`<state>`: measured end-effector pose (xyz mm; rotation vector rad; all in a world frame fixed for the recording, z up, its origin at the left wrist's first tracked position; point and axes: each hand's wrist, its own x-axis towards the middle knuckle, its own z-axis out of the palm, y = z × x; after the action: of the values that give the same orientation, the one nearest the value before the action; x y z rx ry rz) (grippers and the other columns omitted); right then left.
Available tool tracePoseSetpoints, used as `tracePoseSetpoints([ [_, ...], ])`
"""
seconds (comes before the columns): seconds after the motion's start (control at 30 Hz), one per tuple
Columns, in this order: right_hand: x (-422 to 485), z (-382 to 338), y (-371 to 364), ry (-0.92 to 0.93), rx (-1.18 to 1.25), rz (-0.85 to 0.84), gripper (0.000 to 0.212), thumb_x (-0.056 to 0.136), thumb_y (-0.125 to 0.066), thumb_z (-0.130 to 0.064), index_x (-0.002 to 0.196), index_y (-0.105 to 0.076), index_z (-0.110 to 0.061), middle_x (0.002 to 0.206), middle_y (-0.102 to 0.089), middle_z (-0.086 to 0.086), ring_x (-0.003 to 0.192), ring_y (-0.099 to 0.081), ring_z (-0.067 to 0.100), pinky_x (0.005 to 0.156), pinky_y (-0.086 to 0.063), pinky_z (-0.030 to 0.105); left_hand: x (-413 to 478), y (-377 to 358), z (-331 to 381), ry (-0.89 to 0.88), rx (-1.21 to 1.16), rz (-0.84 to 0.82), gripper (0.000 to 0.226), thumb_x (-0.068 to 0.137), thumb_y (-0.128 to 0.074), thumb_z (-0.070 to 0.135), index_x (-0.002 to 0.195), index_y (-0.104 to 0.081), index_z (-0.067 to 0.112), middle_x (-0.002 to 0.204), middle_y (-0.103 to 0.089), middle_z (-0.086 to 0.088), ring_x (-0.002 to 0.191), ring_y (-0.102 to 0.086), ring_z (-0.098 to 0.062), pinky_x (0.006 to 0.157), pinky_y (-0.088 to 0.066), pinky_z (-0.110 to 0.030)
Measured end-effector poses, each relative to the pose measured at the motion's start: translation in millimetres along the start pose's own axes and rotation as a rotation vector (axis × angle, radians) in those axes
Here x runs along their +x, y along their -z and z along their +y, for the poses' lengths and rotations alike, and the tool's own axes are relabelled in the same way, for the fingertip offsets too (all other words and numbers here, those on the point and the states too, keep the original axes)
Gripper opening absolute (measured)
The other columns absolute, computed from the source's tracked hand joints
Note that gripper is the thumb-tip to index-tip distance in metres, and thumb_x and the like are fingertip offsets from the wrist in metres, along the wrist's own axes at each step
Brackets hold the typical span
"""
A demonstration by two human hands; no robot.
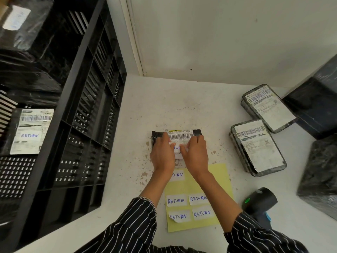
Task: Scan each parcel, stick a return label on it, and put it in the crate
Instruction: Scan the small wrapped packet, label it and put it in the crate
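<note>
A small black parcel (196, 132) with a barcoded shipping slip lies on the white table in front of me. My left hand (162, 156) and my right hand (196, 154) both rest flat on it, pressing a white RETURN label (177, 148) onto its top; only part of the word shows between them. Just below lies a yellow backing sheet (221, 177) with several more RETURN labels. The big black crate (91, 110) stands at the left and holds a labelled parcel (30, 132).
Two more black parcels (269, 106) (258, 147) with shipping slips lie at the right. Larger black-wrapped packages (317, 114) stack against the right edge. A black barcode scanner (259, 200) with a green light sits at the lower right. The wall closes off the back.
</note>
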<state>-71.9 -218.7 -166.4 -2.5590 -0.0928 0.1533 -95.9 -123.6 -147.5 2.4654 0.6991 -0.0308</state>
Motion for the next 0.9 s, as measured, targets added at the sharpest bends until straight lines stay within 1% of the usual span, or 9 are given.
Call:
tracePoseSetpoints([
  [0.1, 4.6, 2.9, 4.3, -0.010, 0.074, -0.018, 0.031, 0.086, -0.065, -0.022, 0.100, -0.048, 0.000, 0.100, -0.048, 0.011, 0.088, -0.045, 0.023, 0.067, -0.031, 0.025, 12.6, 9.2, -4.3, -0.007, 0.176, -0.083, 0.035, 0.092, -0.055, 0.038, 0.115, -0.047, 0.013, 0.105, -0.058, -0.006, 0.093, -0.058, -0.023, 0.066, -0.040, -0.032],
  [0.17, 9.4, 3.6, 8.6, -0.031, 0.136, -0.032, 0.026, 0.086, -0.064, -0.020, 0.095, -0.044, -0.005, 0.093, -0.045, 0.005, 0.080, -0.042, 0.018, 0.064, -0.030, 0.024, 21.3, 16.4, -10.7, -0.051, 0.196, -0.151, 0.036, 0.090, -0.055, 0.042, 0.109, -0.049, 0.012, 0.102, -0.061, -0.005, 0.091, -0.060, -0.023, 0.064, -0.039, -0.031],
  [0.3, 19.7, 10.2, 13.8, -0.056, 0.226, -0.092, 0.024, 0.087, -0.061, -0.013, 0.087, -0.038, -0.010, 0.084, -0.045, 0.003, 0.069, -0.041, 0.017, 0.053, -0.028, 0.020, 32.4, 29.0, -16.0, -0.144, 0.140, -0.263, 0.027, 0.092, -0.056, 0.035, 0.089, -0.042, 0.012, 0.094, -0.064, -0.006, 0.084, -0.059, -0.025, 0.061, -0.036, -0.029],
  [0.43, 21.4, 20.5, 19.5, -0.022, 0.296, -0.207, 0.023, 0.084, -0.061, -0.002, 0.088, -0.039, -0.008, 0.079, -0.044, 0.004, 0.065, -0.039, 0.016, 0.055, -0.031, 0.023, 39.3, 34.2, -21.9, -0.169, 0.075, -0.356, 0.028, 0.089, -0.062, 0.028, 0.086, -0.038, 0.014, 0.083, -0.053, 0.000, 0.075, -0.049, -0.019, 0.050, -0.028, -0.026],
  [0.53, 20.2, 25.6, 23.7, 0.022, 0.306, -0.270, 0.027, 0.082, -0.064, -0.001, 0.091, -0.039, -0.007, 0.082, -0.044, 0.004, 0.065, -0.038, 0.012, 0.056, -0.033, 0.022, 41.6, 34.0, -28.1, -0.190, 0.034, -0.399, 0.033, 0.083, -0.069, 0.023, 0.085, -0.038, 0.013, 0.077, -0.049, 0.002, 0.071, -0.047, -0.020, 0.048, -0.026, -0.024],
  [0.7, 18.5, 29.3, 26.5, 0.055, 0.314, -0.337, 0.033, 0.080, -0.068, -0.002, 0.098, -0.040, -0.003, 0.083, -0.038, -0.003, 0.064, -0.034, 0.007, 0.057, -0.033, 0.017, 43.2, 32.8, -30.5, -0.197, -0.036, -0.432, 0.038, 0.077, -0.075, 0.017, 0.084, -0.038, 0.011, 0.079, -0.051, 0.000, 0.070, -0.048, -0.021, 0.049, -0.030, -0.024],
  [0.8, 18.3, 27.9, 29.1, 0.070, 0.290, -0.344, 0.036, 0.078, -0.070, -0.004, 0.100, -0.041, -0.004, 0.086, -0.039, -0.002, 0.066, -0.036, 0.005, 0.059, -0.034, 0.018, 40.1, 36.1, -29.7, -0.188, 0.017, -0.416, 0.041, 0.076, -0.077, 0.023, 0.086, -0.038, 0.013, 0.084, -0.056, -0.001, 0.071, -0.050, -0.020, 0.049, -0.030, -0.024],
  [0.87, 13.7, 26.4, 30.1, 0.089, 0.248, -0.279, 0.038, 0.078, -0.072, -0.012, 0.101, -0.042, -0.007, 0.092, -0.041, -0.002, 0.071, -0.039, 0.005, 0.059, -0.035, 0.018, 31.0, 35.6, -27.9, -0.177, 0.076, -0.336, 0.044, 0.074, -0.077, 0.031, 0.092, -0.041, 0.013, 0.092, -0.060, -0.002, 0.075, -0.054, -0.020, 0.052, -0.033, -0.025],
  [0.9, 9.8, 26.0, 29.2, 0.103, 0.219, -0.186, 0.039, 0.078, -0.073, -0.018, 0.101, -0.043, -0.009, 0.095, -0.042, -0.001, 0.074, -0.041, 0.007, 0.061, -0.039, 0.020, 24.9, 33.5, -27.7, -0.152, 0.092, -0.261, 0.048, 0.073, -0.077, 0.036, 0.096, -0.043, 0.012, 0.096, -0.060, -0.002, 0.080, -0.056, -0.021, 0.055, -0.035, -0.026],
])
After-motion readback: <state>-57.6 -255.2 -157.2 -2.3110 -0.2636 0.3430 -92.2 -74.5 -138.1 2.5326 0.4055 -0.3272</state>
